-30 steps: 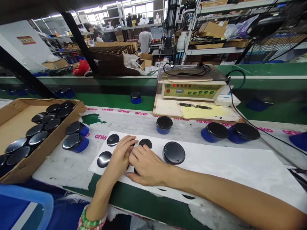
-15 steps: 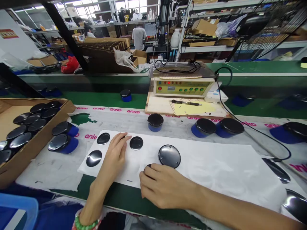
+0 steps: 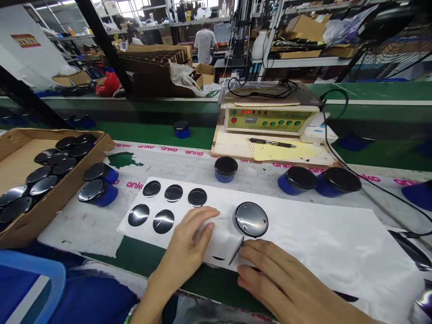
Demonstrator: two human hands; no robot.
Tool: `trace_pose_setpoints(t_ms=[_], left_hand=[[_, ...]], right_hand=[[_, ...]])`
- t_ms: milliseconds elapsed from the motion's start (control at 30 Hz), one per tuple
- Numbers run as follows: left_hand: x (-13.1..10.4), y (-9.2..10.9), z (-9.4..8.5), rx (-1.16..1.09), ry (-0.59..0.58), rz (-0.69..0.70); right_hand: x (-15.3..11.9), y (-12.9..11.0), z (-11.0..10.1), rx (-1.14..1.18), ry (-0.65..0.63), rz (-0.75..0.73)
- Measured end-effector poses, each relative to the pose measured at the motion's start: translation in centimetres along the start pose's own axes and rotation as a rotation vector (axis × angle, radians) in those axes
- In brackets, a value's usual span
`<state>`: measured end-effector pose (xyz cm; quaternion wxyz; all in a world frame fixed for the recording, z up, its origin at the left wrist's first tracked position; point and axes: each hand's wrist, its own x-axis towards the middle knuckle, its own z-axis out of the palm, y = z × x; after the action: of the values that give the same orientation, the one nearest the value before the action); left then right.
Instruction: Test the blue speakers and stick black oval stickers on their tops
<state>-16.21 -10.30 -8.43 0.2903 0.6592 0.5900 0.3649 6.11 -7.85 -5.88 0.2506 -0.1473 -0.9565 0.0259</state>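
Note:
My right hand (image 3: 276,274) pinches a thin black disc (image 3: 236,251) by its edge; the disc is tilted and seen nearly edge-on above a white sheet (image 3: 303,229). My left hand (image 3: 191,245) hovers over the sheet to the left of that disc, fingers stretched and thumb apart, with nothing visible in it. Several flat black discs, such as one glossy disc (image 3: 164,221), lie in two rows on the sheet's left part. Just beyond my right hand sits a larger round black lid (image 3: 251,219) with small holes near its rim.
On the left, a cardboard box (image 3: 77,180) contains several black-topped round pieces. Blue-and-black round units (image 3: 226,169) stand behind the sheet. Farther back are a control box (image 3: 270,120), a pen (image 3: 272,143) and a trailing cable (image 3: 367,177). A person (image 3: 204,45) stands in the background.
My left hand has moved right and nearer, uncovering discs on the sheet. My right hand has shifted right, and the disc in it now shows edge-on. The view has shifted slightly.

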Motion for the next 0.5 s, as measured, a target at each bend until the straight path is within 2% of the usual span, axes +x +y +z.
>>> trace_pose_setpoints(t_ms=[100, 200, 267, 333, 400, 500], left_hand=[[0.6, 1.1, 1.0, -0.02, -0.161, 0.017], [1.4, 2.1, 2.7, -0.034, -0.251, -0.017], [1.8, 2.4, 3.9, -0.053, -0.238, -0.051], [2.1, 2.5, 4.9, -0.054, -0.191, -0.06], [2.1, 2.4, 5.5, -0.052, -0.146, -0.064], [2.0, 2.3, 5.7, -0.092, -0.115, -0.118]], right_hand=[[-0.9, -0.2, -0.5, 0.056, 0.085, 0.036], [-2.0, -0.6, -0.9, 0.192, 0.171, 0.198], [-2.3, -0.7, -0.8, 0.312, 0.304, 0.391], [-2.1, -0.6, -0.2, 0.435, 0.5, 0.598], [-1.6, -0.2, 0.5, 0.545, 0.646, 0.75], [-1.3, 0.5, 0.9, 0.666, 0.631, 0.91]])
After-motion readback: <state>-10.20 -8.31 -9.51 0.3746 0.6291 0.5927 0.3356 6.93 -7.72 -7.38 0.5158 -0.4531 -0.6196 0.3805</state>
